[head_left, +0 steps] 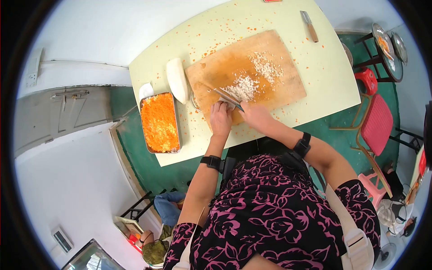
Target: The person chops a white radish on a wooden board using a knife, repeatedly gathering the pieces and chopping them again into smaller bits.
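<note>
On the wooden cutting board point(288, 83), my right hand point(257, 118) is closed round the handle of a kitchen knife point(230, 97), whose blade points up and left. My left hand point(221, 119) sits close beside the blade, its fingers curled over a white piece of vegetable point(228, 103) that they mostly cover. Finely chopped white bits point(245, 87) lie heaped just past the knife. A second, looser scatter of white bits point(266, 66) spreads farther up the board. Left of the board lies a large peeled white radish point(176, 80).
A metal tray point(179, 135) filled with chopped orange and yellow bits stands at the table's left corner. At the far right of the table point(333, 76) lies a wooden-handled tool point(309, 27). Orange crumbs dot the tabletop. A pink chair point(377, 121) stands to the right.
</note>
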Available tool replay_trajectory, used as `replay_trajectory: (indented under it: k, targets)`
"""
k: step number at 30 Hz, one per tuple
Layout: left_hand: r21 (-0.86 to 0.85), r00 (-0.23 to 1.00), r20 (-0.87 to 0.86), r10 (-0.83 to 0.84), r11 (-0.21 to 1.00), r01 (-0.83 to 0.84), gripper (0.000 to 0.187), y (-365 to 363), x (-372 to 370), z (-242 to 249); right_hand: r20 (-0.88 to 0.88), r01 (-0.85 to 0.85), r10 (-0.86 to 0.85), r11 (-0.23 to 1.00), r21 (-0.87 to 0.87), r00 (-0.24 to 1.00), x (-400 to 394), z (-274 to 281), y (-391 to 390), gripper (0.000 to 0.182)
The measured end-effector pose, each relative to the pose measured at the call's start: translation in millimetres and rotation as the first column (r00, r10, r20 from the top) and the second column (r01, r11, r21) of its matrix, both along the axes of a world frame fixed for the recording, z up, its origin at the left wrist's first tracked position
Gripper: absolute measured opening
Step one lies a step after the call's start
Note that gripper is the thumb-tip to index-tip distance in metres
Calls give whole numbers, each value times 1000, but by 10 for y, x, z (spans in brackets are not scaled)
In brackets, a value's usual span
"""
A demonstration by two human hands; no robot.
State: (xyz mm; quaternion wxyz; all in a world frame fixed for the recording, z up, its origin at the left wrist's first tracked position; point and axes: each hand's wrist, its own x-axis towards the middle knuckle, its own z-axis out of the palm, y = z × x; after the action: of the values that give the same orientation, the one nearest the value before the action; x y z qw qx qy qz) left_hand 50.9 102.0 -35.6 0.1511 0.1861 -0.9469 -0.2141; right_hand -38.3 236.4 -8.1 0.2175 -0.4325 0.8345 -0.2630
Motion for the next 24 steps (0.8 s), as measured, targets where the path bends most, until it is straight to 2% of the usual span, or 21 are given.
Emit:
replay_trajectory:
  k: [1,4,7,10,13,16,19,22,24]
  targets:
    - [1,1000,-15,-5,1000,5,21,9,-6,6,-22,-43,43,999,-5,999,16,43,60,18]
    - [-5,1000,-26,-4,1000,3,20,16,-15,6,-16,-26,27,998,50,1000,101,191,202,16]
    - [-16,1000,-3,4,1000,-4,19,39,9,-22,53,-39,30,982,187,998,141,255,334,25]
    - [-18,1000,-16,0,1000,0,19,23,10,-41,35,-40,33,973,226,999,183,211,392,26]
    - [-2,1000,15,1,1000,-1,21,21,25,-54,38,-48,45,996,75,998,148,164,333,15]
    - [16,1000,2,6,1000,-6,23,21,23,-36,34,-9,8,999,47,999,141,26,37,18]
    - [6,999,-40,17,1000,-16,22,10,28,-77,124,132,-145,985,112,982,81,10,-95,21]
    - [14,998,-45,36,999,-36,21,32,36,-84,109,96,-104,992,78,989,23,117,66,22]
    - [20,998,-57,36,999,-35,22,43,25,-61,80,22,-32,992,121,996,43,146,123,23]
